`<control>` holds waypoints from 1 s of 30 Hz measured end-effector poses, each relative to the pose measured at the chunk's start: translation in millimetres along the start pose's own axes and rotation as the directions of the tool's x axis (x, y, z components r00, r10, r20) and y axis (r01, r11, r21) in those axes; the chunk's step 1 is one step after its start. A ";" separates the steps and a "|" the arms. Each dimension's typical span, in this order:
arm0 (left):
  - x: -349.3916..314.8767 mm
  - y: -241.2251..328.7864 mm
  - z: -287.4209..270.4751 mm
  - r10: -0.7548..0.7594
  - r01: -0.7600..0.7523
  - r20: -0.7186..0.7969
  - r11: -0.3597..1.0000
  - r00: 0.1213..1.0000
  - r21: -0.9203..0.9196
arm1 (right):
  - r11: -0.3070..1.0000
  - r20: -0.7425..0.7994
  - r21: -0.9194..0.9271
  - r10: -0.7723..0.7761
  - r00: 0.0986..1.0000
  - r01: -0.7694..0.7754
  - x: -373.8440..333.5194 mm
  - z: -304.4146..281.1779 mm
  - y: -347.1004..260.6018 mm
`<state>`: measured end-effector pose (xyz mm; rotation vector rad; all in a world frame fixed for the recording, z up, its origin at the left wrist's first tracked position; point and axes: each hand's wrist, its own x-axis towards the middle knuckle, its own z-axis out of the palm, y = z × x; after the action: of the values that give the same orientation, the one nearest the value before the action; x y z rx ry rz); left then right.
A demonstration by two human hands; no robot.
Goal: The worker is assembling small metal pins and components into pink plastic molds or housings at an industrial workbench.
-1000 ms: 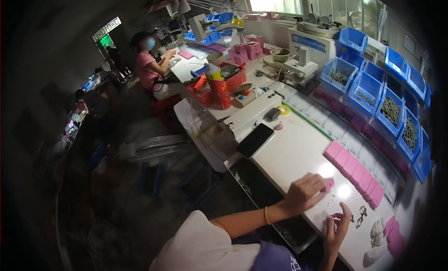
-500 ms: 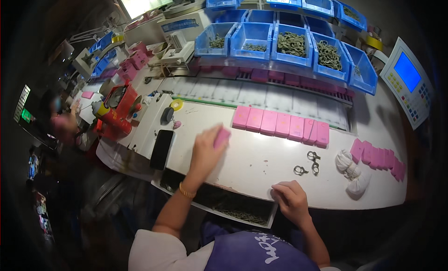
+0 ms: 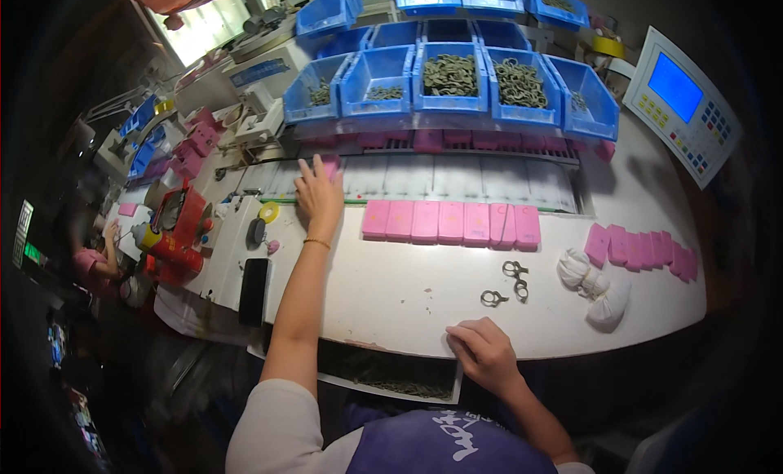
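My left hand (image 3: pixel 320 195) reaches to the pale panel (image 3: pixel 379 179) behind the worktop. Between its fingers and thumb is a small pink block (image 3: pixel 330 164), partly covered by the fingers. My right hand (image 3: pixel 487 353) rests at the front edge of the worktop, fingers curled together. Whatever those fingers may hold is hidden. In the middle of the worktop a row of several pink blocks (image 3: pixel 439 223) stands side by side, a dark line crossing one near its right end. Three metal pieces with ring-shaped parts (image 3: pixel 515 281) lie to the right, nearer to me.
Blue bins (image 3: pixel 451 100), some with greenish metal parts, hang above the back. A knotted white cloth bundle (image 3: pixel 591 286) and more pink blocks (image 3: pixel 640 250) lie right, below a control panel (image 3: pixel 683 99). Left are a phone (image 3: pixel 254 291) and yellow tape (image 3: pixel 269 212). An open drawer (image 3: pixel 383 380) is below.
My left hand has moved forward with the pink block, from above the worktop to the pale panel. My right hand stays at the front edge. The whole view has shifted somewhat.
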<state>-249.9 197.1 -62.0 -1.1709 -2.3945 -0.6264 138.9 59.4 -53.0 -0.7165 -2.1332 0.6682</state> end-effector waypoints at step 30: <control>-209.7 77.5 -173.5 0.780 0.917 0.508 -0.205 0.364 -0.343 | 0.937 0.297 0.344 -0.164 0.941 0.055 33.4 -48.9 -19.4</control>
<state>-41.1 12.2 -14.4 -2.3108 -1.8400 -3.8670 154.5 79.1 4.0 -0.3145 -2.2501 1.1123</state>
